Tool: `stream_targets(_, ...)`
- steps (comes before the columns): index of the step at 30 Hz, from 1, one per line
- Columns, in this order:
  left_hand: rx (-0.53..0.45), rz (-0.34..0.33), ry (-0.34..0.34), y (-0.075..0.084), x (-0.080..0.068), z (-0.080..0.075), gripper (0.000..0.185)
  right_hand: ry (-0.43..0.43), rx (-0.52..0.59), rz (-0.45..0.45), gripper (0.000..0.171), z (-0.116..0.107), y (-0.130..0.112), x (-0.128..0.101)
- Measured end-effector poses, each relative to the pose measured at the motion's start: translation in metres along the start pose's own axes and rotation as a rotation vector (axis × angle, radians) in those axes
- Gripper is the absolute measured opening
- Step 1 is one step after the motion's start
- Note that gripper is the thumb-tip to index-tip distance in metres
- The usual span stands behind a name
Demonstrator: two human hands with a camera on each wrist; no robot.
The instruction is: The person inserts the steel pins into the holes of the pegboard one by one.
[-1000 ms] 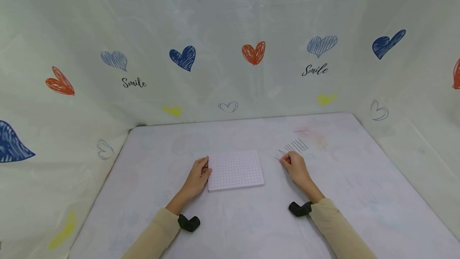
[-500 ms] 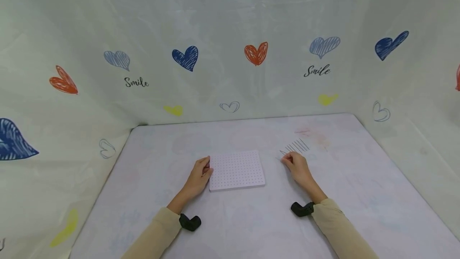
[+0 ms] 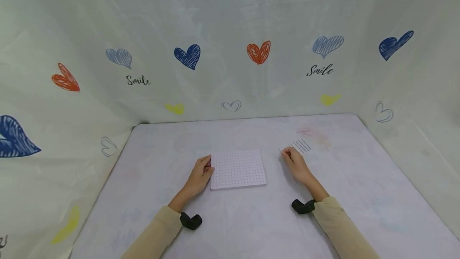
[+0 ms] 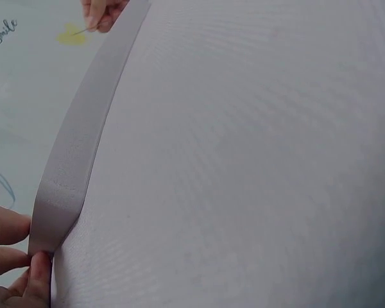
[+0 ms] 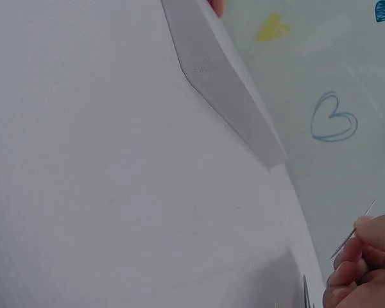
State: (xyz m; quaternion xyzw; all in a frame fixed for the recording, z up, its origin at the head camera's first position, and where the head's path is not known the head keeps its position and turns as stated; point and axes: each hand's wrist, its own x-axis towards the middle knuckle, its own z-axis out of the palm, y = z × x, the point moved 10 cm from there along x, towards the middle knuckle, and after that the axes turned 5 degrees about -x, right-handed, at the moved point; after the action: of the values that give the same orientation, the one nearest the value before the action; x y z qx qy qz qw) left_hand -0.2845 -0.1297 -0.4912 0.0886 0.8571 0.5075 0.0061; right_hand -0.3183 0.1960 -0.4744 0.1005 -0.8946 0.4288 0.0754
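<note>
A white pegboard (image 3: 238, 169) with rows of small holes lies flat on the table. My left hand (image 3: 197, 175) pinches its left edge, with thumb and fingertips on the board's side wall (image 4: 69, 173) in the left wrist view. To the right of the board, my right hand (image 3: 297, 166) pinches a thin metal needle (image 5: 342, 246) between thumb and fingertips, raised above the table. Beyond those fingers lies a slanted row of several similar needles (image 3: 301, 145); the hand partly hides the row's near end.
The white table (image 3: 244, 227) has faint coloured smudges. A pale curtain (image 3: 223, 15) printed with hearts hangs behind it and at both sides. Each wrist wears a dark camera, on the left (image 3: 191, 221) and the right (image 3: 302, 206).
My right hand has moved up a little, lifting the needle away from beside the row. My left hand stays at the pegboard's edge. The head view has shifted slightly.
</note>
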Motion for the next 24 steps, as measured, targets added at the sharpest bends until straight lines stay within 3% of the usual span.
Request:
stream_targets(8, -0.016, -0.011, 0.004, -0.002, 0.000, -0.001, 0.053, 0.023, 0.100, -0.016, 0.018, 0.004, -0.014, 0.006)
stream_targets(16, -0.021, -0.018, 0.008, -0.006, 0.002, -0.001, 0.053, -0.001, 0.204, -0.055, 0.011, 0.018, -0.042, 0.011)
stream_targets(24, -0.026, -0.015, 0.007, -0.004, 0.002, -0.001, 0.053, -0.027, 0.242, -0.149, 0.004, 0.038, -0.060, 0.018)
